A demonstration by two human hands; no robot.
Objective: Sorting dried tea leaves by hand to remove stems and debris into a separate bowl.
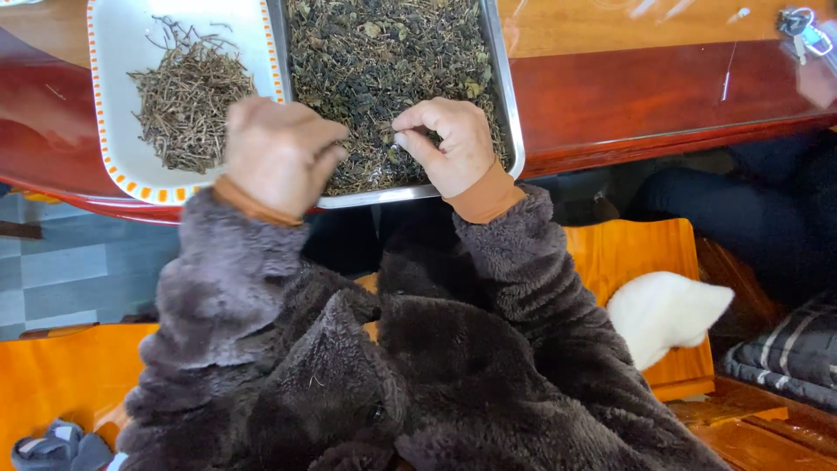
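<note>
Metal tray: a rectangular steel tray (513, 131) sits at the near edge of the table, its near rim overhanging slightly toward the person; it is filled with dark dried leaves.
Dried leaves: a loose, tangled mass of dark green and brown leaves (384, 61) covers the whole tray bed, with a few paler bits mixed in.
Right hand: the right hand (446, 144) rests over the near right part of the tray, knuckles up, fingers curled in and the thumb and forefinger pressed together, pinching a small bit of leaf matter at the tips.
Left hand: the left hand (279, 153) hovers over the near left corner of the tray, where it meets the white tray; it is bunched into a loose fist, fingers drawn together with tips pointing toward the right hand. Whether it holds anything cannot be told.
White tray: a white tray with an orange dashed rim (109, 157) lies just beside the metal tray on its left, touching or nearly so.
Stems: a heap of thin brown stems (187, 96) lies in the middle of the white tray.
Table: glossy reddish-brown wood (628, 96), its near edge running past both trays.
Keys: a small bunch of keys (800, 26) lies at the far right corner of the table, well apart from the trays.
Sleeves: dark fuzzy sleeves (523, 270) with tan cuffs at both wrists.
</note>
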